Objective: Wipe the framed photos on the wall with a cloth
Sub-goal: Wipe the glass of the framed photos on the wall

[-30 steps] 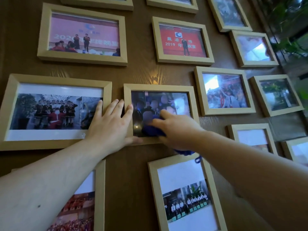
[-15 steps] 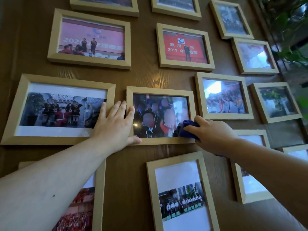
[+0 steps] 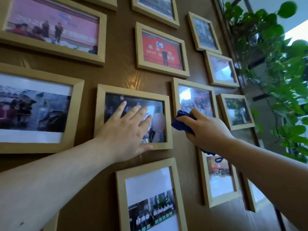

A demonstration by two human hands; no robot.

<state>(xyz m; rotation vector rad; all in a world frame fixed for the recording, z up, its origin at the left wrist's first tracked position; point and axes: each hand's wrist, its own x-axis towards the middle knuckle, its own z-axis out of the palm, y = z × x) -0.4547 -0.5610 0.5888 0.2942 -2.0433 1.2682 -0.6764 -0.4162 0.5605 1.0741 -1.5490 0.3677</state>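
Several light wooden framed photos hang on a brown wood wall (image 3: 123, 75). My left hand (image 3: 128, 130) lies flat with fingers spread on the glass of the middle frame (image 3: 100, 114). My right hand (image 3: 206, 129) grips a bunched blue cloth (image 3: 181, 121). The cloth sits at the lower left corner of the neighbouring frame (image 3: 175, 90) to the right, in the gap between the two frames. My right forearm covers part of a lower portrait frame (image 3: 205, 189).
A red 2019 photo frame (image 3: 138, 47) hangs above the middle one. A large frame (image 3: 76, 114) is at the left and a portrait frame (image 3: 120, 197) below. A leafy green plant (image 3: 275, 80) trails down beside the wall at the right.
My right hand has carried the cloth off the middle frame rightward to the neighbouring frame. My left hand has slid from the middle frame's left edge onto its glass. The view has shifted right and closer.
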